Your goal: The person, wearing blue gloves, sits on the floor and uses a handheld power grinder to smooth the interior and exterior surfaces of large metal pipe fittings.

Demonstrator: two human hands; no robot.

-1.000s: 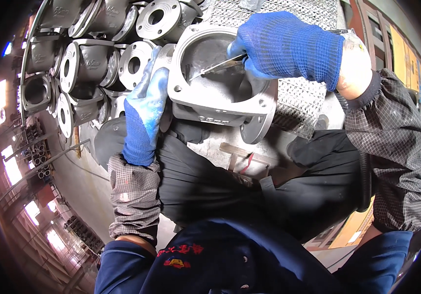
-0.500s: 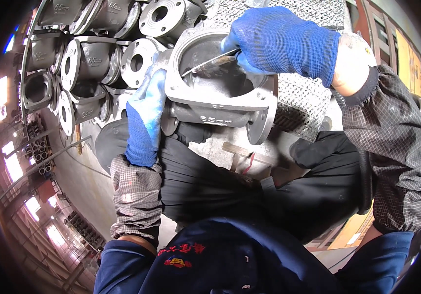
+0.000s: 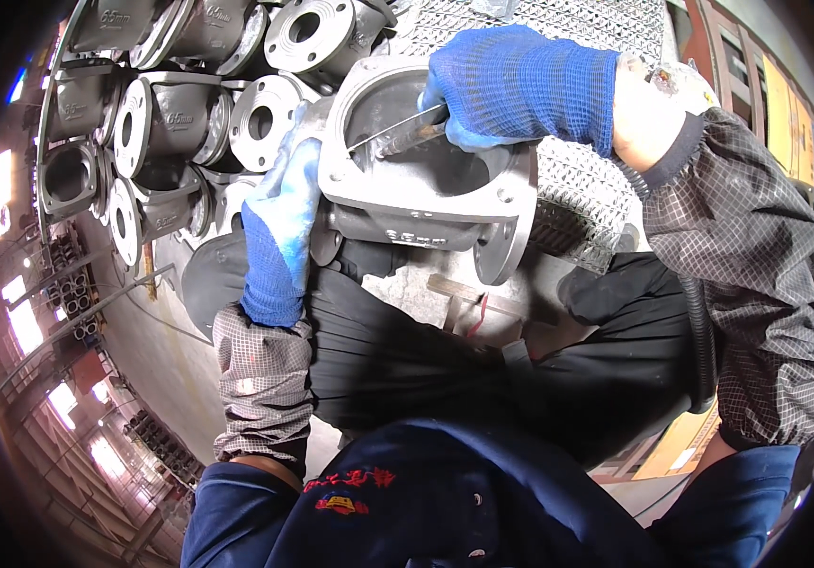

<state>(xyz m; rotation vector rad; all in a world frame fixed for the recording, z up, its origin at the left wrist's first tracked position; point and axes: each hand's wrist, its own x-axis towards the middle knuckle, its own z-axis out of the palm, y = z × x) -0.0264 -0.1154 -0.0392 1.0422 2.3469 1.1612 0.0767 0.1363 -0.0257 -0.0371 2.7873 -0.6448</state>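
A grey cast-iron valve body (image 3: 426, 210) sits tilted in front of me, its wide square-flanged opening facing up toward me. My left hand (image 3: 281, 222), in a blue glove, is closed around its left side, with the fingertips partly hidden. Over the opening's upper right edge, my gloved right hand (image 3: 511, 90) grips a slim, blade-like metal tool (image 3: 397, 130). The tool reaches down and left into the cavity, its tip close to the left inner wall. Inside my fist its handle is hidden, so its exact kind is unclear.
Similar grey valve bodies (image 3: 170, 118) are stacked at the left and far left. Behind the held one lies a textured metal grating (image 3: 577, 189). Below it is a small wooden piece (image 3: 468, 293). My dark-trousered legs (image 3: 407, 350) lie beneath; a black corrugated hose (image 3: 700, 341) runs beside my right arm.
My right hand has shifted slightly left and down, carrying the metal tool farther toward the cavity's left wall. My left hand keeps its hold on the valve body.
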